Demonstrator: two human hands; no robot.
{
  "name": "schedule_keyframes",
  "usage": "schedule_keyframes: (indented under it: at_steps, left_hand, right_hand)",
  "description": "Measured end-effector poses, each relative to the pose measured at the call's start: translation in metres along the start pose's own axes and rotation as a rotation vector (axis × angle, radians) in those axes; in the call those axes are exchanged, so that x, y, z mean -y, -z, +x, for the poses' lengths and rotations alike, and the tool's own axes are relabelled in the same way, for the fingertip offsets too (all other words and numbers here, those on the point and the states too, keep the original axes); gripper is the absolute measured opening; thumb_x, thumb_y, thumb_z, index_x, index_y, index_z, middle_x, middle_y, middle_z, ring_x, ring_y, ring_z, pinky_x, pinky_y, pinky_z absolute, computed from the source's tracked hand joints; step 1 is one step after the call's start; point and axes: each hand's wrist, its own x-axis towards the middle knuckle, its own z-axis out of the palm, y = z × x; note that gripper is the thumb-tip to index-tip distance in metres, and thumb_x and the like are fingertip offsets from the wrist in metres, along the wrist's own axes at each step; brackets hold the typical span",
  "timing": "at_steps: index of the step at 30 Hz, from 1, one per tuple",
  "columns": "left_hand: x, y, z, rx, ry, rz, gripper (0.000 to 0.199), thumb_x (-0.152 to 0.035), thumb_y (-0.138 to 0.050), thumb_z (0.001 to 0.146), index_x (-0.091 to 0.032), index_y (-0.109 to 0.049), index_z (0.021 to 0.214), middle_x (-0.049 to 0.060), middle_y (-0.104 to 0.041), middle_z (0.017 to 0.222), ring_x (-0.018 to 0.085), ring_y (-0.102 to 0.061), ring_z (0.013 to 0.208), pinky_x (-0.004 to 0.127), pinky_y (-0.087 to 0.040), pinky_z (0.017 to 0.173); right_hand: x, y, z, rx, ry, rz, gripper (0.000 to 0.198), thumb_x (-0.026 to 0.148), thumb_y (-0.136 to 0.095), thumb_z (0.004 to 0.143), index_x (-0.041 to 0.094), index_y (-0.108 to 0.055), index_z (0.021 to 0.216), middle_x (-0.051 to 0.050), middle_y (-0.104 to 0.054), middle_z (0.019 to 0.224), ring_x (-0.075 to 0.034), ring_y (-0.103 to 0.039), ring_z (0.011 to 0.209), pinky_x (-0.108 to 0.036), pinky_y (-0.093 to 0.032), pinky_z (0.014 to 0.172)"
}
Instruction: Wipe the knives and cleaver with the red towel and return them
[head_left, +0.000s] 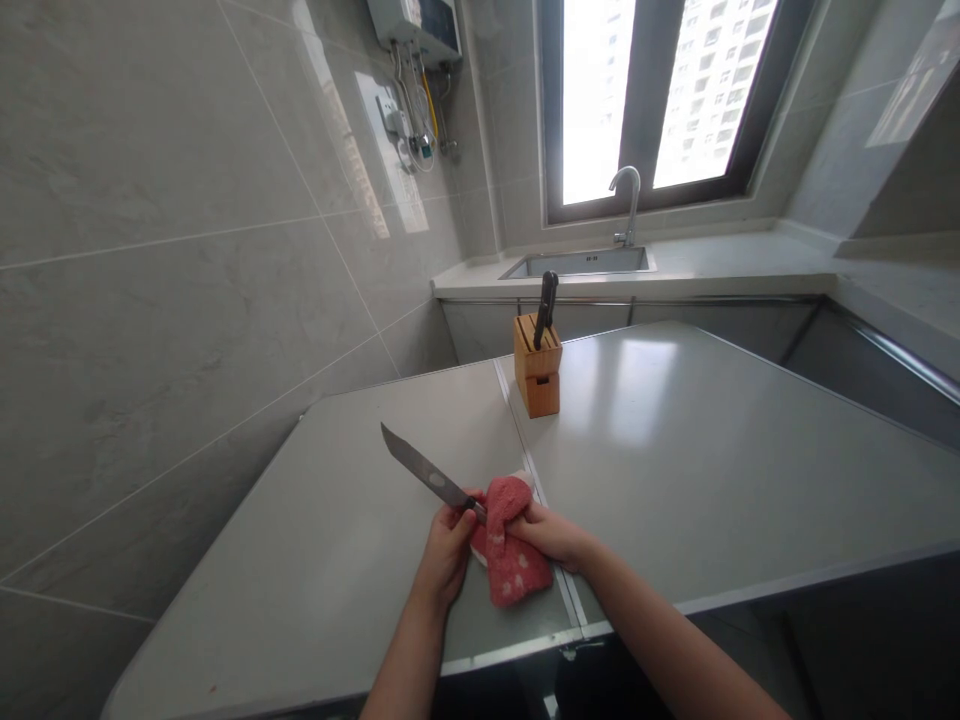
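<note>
A kitchen knife (426, 470) with a long, pointed blade is held low over the near part of the table, its tip toward the far left. My left hand (452, 540) is closed around the knife where blade and handle meet. In my right hand (546, 530) is a red cloth (517, 575) with white spots, bunched around the handle end and hanging down. The cloth hides most of the handle and some of the right fingers.
A wooden knife block (538, 370) with black-handled knives stands farther back on the white table (360, 590), beside its centre seam. Behind are a counter with a sink (585, 262), a tap (634, 205) and a window. A tiled wall (187, 330) rises on the left.
</note>
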Motion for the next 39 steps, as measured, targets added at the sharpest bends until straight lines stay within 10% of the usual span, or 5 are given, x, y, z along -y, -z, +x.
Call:
schedule_keyframes:
  at_steps: [10,26,39]
  left_hand:
    - [-0.0007,-0.0006,0.0011,0.007,0.005,0.021,0.040,-0.032,-0.075,0.072,-0.018,-0.066,0.108,0.010,-0.067,0.109,0.023,-0.062,0.099,0.032,-0.046,0.088]
    - [0.0024,0.0022,0.0038,-0.025,-0.084,0.012,0.031,-0.027,-0.084,0.058,-0.014,-0.058,0.069,0.006,-0.062,0.101,0.020,-0.060,0.088,0.027,-0.047,0.074]
    - [-0.0007,0.0013,0.0009,0.105,-0.023,-0.006,0.032,-0.033,-0.080,0.065,-0.015,-0.070,0.090,0.008,-0.057,0.116,0.023,-0.057,0.100,0.031,-0.046,0.087]
  right_hand:
    - [0.0006,0.0002,-0.0028,0.008,0.048,-0.021,0.055,0.036,-0.079,0.065,0.019,-0.061,0.114,-0.006,-0.068,0.110,-0.026,-0.060,0.109,-0.041,-0.042,0.100]
    - [0.0019,0.0008,-0.0029,0.026,0.107,-0.102,0.041,0.033,-0.076,0.069,0.020,-0.066,0.106,-0.005,-0.070,0.102,-0.026,-0.061,0.103,-0.040,-0.044,0.096]
    - [0.0027,0.0008,-0.0039,0.079,0.098,-0.034,0.044,0.030,-0.076,0.068,0.025,-0.065,0.111,-0.003,-0.068,0.109,-0.026,-0.057,0.113,-0.042,-0.039,0.103]
